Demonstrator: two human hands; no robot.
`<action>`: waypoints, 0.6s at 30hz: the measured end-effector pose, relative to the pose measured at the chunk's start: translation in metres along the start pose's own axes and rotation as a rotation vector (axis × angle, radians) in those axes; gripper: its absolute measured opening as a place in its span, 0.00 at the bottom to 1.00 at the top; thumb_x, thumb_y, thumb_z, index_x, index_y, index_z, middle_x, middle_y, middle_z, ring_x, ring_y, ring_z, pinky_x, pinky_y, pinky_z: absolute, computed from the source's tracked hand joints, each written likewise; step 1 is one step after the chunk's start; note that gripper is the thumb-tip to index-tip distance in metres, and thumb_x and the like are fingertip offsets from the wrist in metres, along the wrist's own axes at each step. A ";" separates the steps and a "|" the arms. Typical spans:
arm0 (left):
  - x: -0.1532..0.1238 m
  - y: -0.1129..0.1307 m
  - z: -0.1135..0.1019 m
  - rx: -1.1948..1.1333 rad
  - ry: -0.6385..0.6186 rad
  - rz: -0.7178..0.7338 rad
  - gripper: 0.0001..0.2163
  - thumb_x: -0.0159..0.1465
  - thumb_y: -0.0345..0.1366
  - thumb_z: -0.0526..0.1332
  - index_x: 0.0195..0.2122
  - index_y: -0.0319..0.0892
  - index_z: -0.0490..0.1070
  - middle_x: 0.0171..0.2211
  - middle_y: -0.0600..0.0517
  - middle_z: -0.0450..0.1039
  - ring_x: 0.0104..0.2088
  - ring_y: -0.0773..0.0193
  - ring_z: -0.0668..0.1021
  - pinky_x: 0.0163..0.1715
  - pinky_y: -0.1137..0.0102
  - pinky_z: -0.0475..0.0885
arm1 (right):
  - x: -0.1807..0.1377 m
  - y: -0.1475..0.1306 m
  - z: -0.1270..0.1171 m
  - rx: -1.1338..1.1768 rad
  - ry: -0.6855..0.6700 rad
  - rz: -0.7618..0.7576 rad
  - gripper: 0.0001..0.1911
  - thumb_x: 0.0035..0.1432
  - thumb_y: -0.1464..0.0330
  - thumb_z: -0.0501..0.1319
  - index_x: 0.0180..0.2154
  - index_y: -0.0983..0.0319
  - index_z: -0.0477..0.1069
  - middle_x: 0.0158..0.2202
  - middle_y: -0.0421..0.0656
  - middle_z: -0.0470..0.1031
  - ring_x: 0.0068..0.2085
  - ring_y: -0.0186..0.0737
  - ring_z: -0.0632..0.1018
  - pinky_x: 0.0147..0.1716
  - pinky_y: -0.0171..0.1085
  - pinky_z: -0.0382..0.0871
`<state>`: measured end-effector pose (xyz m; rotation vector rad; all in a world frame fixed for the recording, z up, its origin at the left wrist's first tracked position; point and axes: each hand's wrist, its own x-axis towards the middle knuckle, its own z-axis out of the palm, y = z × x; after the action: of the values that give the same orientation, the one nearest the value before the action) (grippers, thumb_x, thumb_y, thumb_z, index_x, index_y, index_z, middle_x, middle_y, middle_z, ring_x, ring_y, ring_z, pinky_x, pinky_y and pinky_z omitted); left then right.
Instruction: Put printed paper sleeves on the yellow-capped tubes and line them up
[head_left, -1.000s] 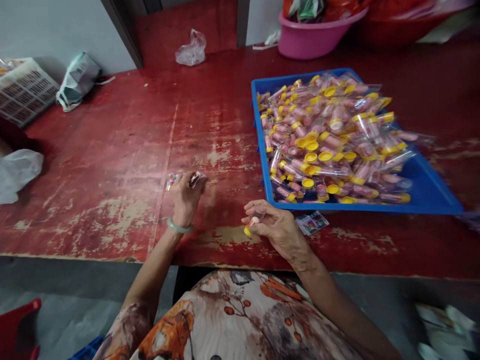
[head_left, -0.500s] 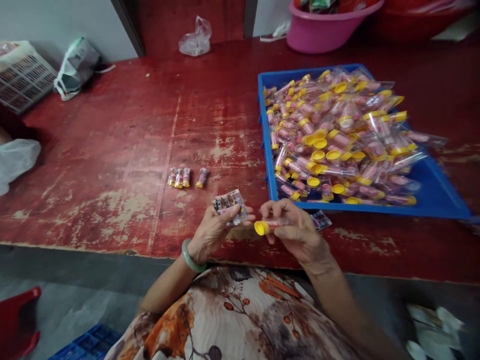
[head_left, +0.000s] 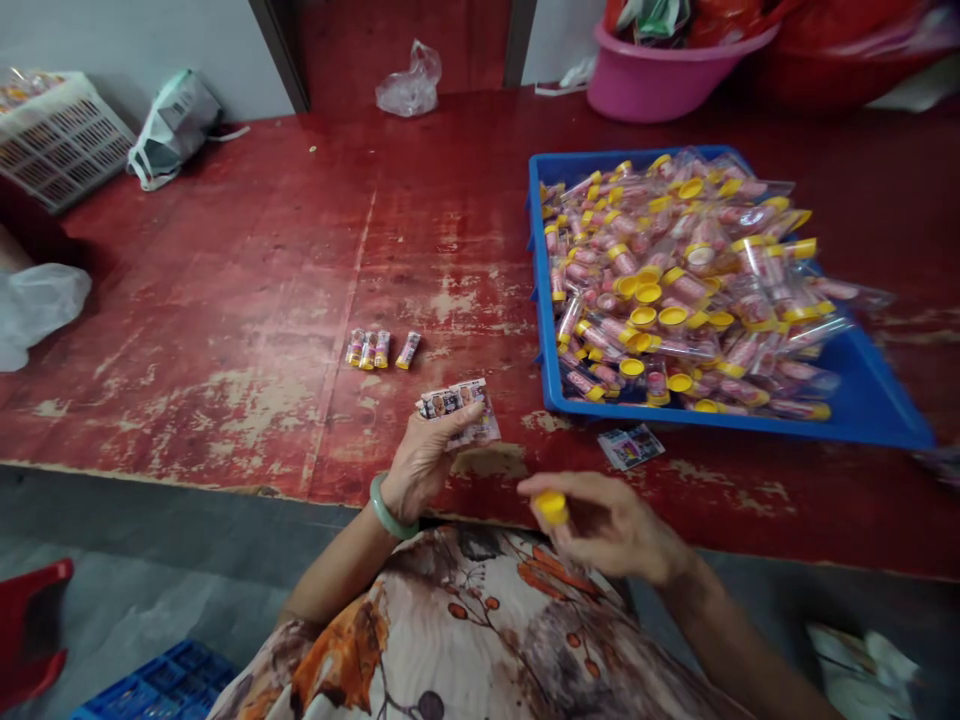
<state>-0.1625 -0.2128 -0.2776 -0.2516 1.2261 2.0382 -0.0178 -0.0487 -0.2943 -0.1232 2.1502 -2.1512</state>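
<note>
Yellow-capped clear tube [head_left: 551, 507] gripped by my right hand [head_left: 615, 532], flat printed sheets [head_left: 486, 428] by left hand [head_left: 421, 462]: holding step; steadiness likely needed next.

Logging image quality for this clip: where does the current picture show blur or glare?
Head view: right hand blurred, probably by motion; left hand sharper; pale sheen on the left of the red table; highlights on clear tubes in the blue tray; red basin at upper right soft.
</note>
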 end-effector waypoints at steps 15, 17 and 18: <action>-0.005 -0.016 0.003 -0.079 0.069 0.074 0.17 0.40 0.34 0.78 0.26 0.37 0.73 0.23 0.55 0.74 0.22 0.69 0.75 0.27 0.73 0.70 | 0.056 0.014 0.034 0.127 0.652 0.107 0.13 0.50 0.59 0.70 0.33 0.61 0.76 0.25 0.38 0.72 0.24 0.33 0.69 0.23 0.32 0.62; -0.002 -0.013 0.001 -0.135 0.101 0.064 0.18 0.39 0.34 0.78 0.28 0.37 0.73 0.23 0.56 0.74 0.22 0.70 0.75 0.27 0.73 0.71 | 0.053 0.009 0.032 0.175 0.636 0.073 0.13 0.53 0.60 0.69 0.36 0.61 0.74 0.25 0.37 0.70 0.22 0.31 0.66 0.20 0.31 0.58; 0.000 -0.012 0.001 -0.169 0.115 0.058 0.18 0.40 0.34 0.78 0.28 0.37 0.73 0.24 0.56 0.74 0.23 0.70 0.75 0.27 0.73 0.72 | 0.050 0.006 0.031 0.198 0.622 0.039 0.12 0.54 0.60 0.68 0.37 0.60 0.73 0.26 0.37 0.69 0.21 0.30 0.66 0.19 0.31 0.58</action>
<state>-0.1542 -0.2092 -0.2850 -0.4235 1.1414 2.2071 -0.0637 -0.0862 -0.3011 0.6826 2.1448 -2.6096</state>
